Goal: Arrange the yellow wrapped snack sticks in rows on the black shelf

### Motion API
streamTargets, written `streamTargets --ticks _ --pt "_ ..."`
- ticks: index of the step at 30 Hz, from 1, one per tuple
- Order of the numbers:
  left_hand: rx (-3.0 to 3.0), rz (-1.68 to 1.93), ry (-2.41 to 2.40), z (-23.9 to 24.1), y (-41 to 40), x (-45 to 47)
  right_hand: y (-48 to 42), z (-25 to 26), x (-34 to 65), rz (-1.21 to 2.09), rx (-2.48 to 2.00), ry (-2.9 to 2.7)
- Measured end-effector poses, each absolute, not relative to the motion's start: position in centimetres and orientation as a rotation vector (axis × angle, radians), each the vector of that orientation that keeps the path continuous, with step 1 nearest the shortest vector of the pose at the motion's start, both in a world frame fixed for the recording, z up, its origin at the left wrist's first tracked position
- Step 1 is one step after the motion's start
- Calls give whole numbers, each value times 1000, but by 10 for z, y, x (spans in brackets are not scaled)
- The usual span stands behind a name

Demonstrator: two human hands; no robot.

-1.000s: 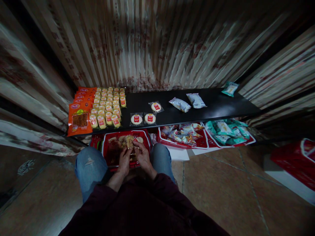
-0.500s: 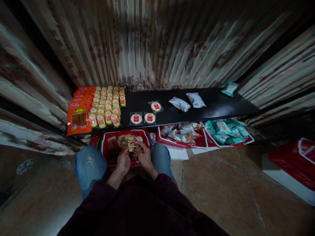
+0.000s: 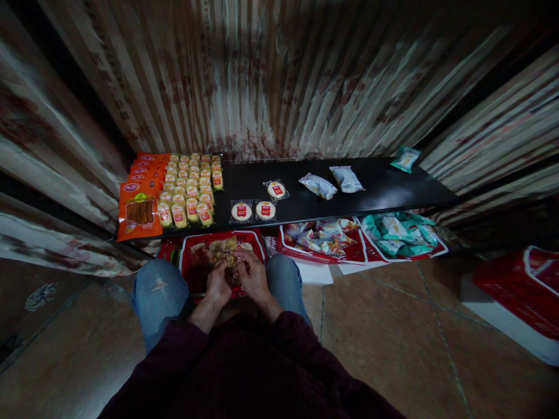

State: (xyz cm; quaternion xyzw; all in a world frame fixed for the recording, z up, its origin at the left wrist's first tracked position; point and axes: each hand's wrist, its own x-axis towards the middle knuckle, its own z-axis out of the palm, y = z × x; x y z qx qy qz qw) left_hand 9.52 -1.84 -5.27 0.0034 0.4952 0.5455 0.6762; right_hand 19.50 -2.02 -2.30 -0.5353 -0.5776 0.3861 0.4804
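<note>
My left hand [image 3: 219, 283] and my right hand [image 3: 254, 276] come together over a red basket [image 3: 186, 273] between my knees. Both are closed on a clear-wrapped yellowish snack packet [image 3: 229, 255], fingertips pinching its near side. Its exact kind is too dim to read. More wrapped snacks lie beneath it in the basket, partly hidden by my hands. Just beyond, on the black shelf [image 3: 297, 210], are three round white wrapped cakes with red labels, one of them a front cake [image 3: 241, 211].
Rows of small yellow wrapped cakes [image 3: 192, 206] stand beside orange snack bags [image 3: 138, 212] at the shelf's left. Two white-blue packets [image 3: 347, 178] and a teal packet [image 3: 405, 159] lie rightward. Under the shelf are baskets of striped packets [image 3: 325, 238] and teal packets [image 3: 395, 233]. Another red basket [image 3: 515, 291] stands right.
My fingers have shifted a little on the wrapped packet, the right hand moving slightly left and closer to the left one. The view has turned very slightly; the shelf goods stay put.
</note>
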Motion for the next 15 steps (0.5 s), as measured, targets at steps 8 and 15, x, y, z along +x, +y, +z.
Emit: streamTargets --ticks 8,15 --pt "-5 1257 1078 -42 -19 99 -21 -11 196 721 -1359 -1656" --pt "434 1286 1206 -33 -22 102 -17 -9 200 799 -1384 -1554"
